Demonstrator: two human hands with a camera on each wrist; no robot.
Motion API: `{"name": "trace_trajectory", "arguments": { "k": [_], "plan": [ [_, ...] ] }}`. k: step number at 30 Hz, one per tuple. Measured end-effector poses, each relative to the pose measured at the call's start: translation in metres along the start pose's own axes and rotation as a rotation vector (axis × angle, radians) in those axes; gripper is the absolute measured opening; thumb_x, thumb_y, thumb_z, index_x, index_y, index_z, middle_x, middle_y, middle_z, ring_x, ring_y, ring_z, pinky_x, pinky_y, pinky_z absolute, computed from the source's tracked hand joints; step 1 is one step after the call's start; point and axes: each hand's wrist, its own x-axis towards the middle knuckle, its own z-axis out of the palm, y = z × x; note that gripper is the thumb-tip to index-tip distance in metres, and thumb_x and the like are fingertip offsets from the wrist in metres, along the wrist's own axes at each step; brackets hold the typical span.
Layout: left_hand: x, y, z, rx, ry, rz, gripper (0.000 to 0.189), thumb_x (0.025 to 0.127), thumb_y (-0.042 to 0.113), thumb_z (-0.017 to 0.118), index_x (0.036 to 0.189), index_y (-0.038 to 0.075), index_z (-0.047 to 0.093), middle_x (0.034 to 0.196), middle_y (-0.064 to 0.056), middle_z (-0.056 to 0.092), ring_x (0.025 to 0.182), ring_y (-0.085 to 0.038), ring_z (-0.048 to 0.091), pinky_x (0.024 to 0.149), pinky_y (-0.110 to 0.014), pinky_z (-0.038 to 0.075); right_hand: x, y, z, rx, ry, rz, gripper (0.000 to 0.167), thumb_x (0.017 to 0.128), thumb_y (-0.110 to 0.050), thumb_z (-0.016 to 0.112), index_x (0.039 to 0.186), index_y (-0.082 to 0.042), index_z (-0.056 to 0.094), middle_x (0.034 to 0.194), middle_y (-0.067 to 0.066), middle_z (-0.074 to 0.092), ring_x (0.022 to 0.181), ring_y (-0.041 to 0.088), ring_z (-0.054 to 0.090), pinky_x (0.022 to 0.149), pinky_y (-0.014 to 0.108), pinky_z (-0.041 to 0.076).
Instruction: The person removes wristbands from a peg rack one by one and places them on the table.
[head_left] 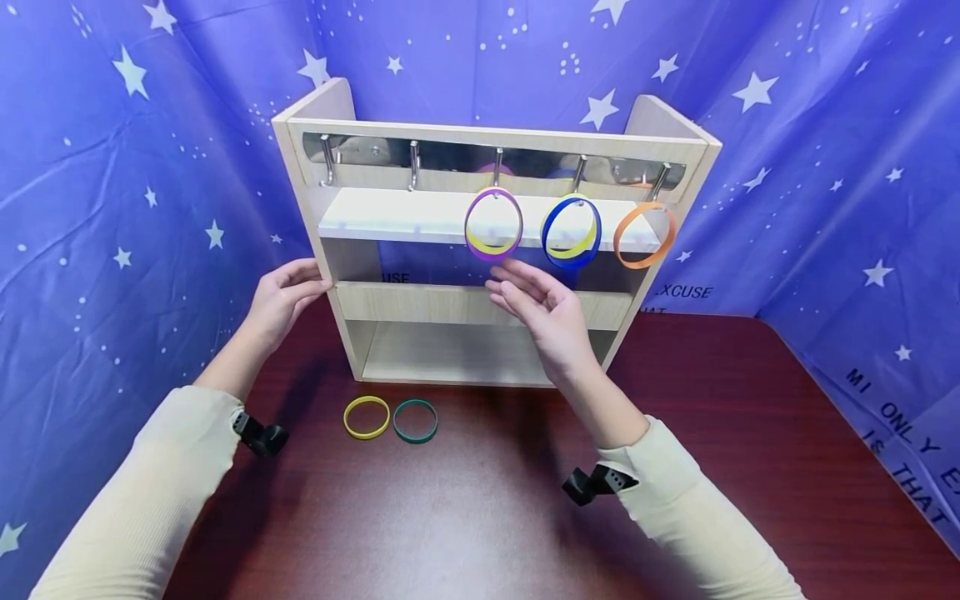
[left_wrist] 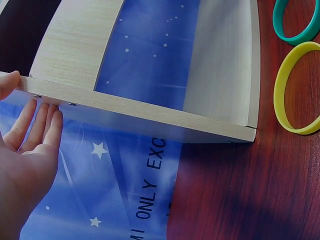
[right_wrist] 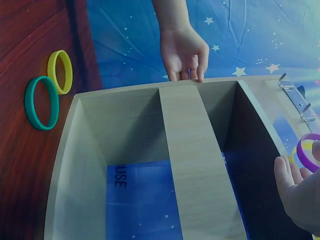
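My left hand [head_left: 281, 304] holds the left side panel of a small wooden shelf [head_left: 480, 302], thumb at its front edge and fingers against its outer face [left_wrist: 32, 155]. Just under a purple wristband [head_left: 512, 246] is my right hand [head_left: 551, 321], its fingers loosely extended; whether a fingertip touches the band cannot be told. That band hangs with a yellow one on the middle hook [head_left: 498, 167]. On the hook to its right hang a blue wristband [head_left: 550, 246] and another yellow one. An orange wristband [head_left: 624, 254] hangs at the far right.
Two left hooks [head_left: 414, 165] carry no band. A yellow wristband [head_left: 367, 435] and a green wristband [head_left: 416, 441] lie on the dark red table [head_left: 465, 517] before the shelf. A blue star-patterned curtain [head_left: 480, 58] surrounds the table at the back and sides.
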Motion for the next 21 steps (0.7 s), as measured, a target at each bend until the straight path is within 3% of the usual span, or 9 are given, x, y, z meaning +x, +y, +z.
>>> {"name": "trace_trajectory", "arguments": {
  "k": [9, 16, 21],
  "plan": [
    [0.0, 0.0, 0.0, 0.008, 0.006, 0.006, 0.03, 0.088, -0.009, 0.056, 0.095, 0.018, 0.069, 0.089, 0.009, 0.07, 0.083, -0.002, 0.066, 0.08, -0.011, 0.053, -0.002, -0.008, 0.009, 0.094, 0.013, 0.007, 0.036, 0.096, 0.003, 0.05, 0.13, 0.014, 0.046, 0.101, -0.003, 0.072, 0.096, 0.011, 0.071, 0.092, 0.029, 0.056],
    [-0.002, 0.001, -0.001, 0.001, 0.011, -0.01, 0.028, 0.088, -0.007, 0.056, 0.095, 0.018, 0.068, 0.09, 0.009, 0.07, 0.084, -0.002, 0.065, 0.08, -0.011, 0.053, 0.0, -0.012, 0.019, 0.247, 0.11, 0.078, 0.014, 0.096, 0.003, 0.049, 0.109, -0.001, 0.05, 0.096, 0.002, 0.071, 0.091, 0.013, 0.072, 0.087, 0.025, 0.058],
    [-0.002, 0.001, 0.0, -0.001, 0.009, -0.012, 0.029, 0.088, -0.007, 0.056, 0.095, 0.018, 0.068, 0.09, 0.009, 0.07, 0.084, -0.002, 0.065, 0.081, -0.011, 0.053, 0.003, -0.014, 0.025, 0.294, 0.172, 0.079, 0.011, 0.095, 0.003, 0.049, 0.104, -0.004, 0.047, 0.092, 0.003, 0.07, 0.088, 0.012, 0.072, 0.084, 0.023, 0.058]
  ]
}}
